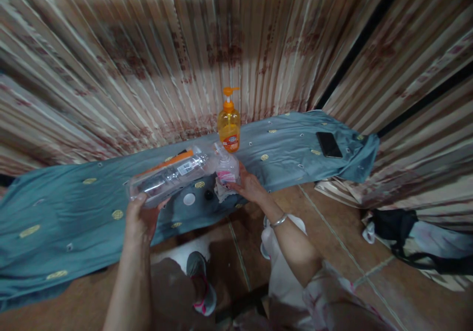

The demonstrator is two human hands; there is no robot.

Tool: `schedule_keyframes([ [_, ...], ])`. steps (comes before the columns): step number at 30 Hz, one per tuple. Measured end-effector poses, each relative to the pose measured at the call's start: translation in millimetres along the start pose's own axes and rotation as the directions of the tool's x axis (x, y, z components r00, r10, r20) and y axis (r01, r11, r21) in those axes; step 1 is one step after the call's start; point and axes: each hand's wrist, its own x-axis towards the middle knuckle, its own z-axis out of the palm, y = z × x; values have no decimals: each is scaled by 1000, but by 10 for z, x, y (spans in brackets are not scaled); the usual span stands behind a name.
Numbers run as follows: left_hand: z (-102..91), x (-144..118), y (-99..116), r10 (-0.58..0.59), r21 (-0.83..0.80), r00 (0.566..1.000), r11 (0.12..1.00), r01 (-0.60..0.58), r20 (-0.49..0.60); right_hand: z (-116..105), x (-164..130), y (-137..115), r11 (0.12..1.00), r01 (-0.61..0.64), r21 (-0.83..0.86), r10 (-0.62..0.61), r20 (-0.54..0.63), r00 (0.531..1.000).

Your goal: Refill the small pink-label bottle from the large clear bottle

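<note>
My left hand (140, 217) holds a large clear plastic bottle (170, 176) tipped on its side, its neck pointing right toward a small clear bottle with a pink label (226, 167). My right hand (248, 185) steadies that small bottle, which stands on the blue-grey cloth (74, 208) covering a low bench. Under the small bottle lies a crumpled white cloth (221, 190). A white cap (189, 199) and a small dark cap (209, 195) lie on the blue-grey cloth just below the bottles. A silver bangle is on my right wrist.
An orange pump soap bottle (229, 124) stands behind the small bottle, by the striped curtain. A black phone (328, 145) lies at the bench's right end. A dark bag (402, 232) sits on the tiled floor at right. My shoe (201, 281) is below.
</note>
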Motion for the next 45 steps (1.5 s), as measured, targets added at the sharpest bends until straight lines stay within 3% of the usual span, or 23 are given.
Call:
schedule_keyframes([
  [5, -90, -1, -82, -7, 6, 1000, 1000, 7, 3, 6, 9, 9, 1000, 8, -2, -8, 1, 1000],
  [13, -233, -67, -145, -138, 100, 990, 986, 137, 7, 7, 6, 15, 1000, -14, -1, 14, -13, 1000],
  [18, -251, -118, -192, -219, 77, 975, 972, 221, -33, 14, 9, 28, 1000, 13, 10, -13, -21, 1000],
  [24, -206, -163, -201, -206, 1, 978, 979, 206, -22, 34, 13, 62, 1000, 18, -11, -18, -34, 999],
  [33, -194, -157, -218, -274, -152, 961, 949, 278, 44, 46, 5, 79, 999, 13, -42, -14, -39, 999],
  [38, -249, -49, -275, -251, -202, 968, 949, 241, -23, 62, 0, 99, 999, 3, -44, -5, -46, 999],
  [45, -206, 107, -402, -229, -133, 972, 966, 220, -56, 79, -2, 115, 999, -9, -45, 8, -35, 999],
])
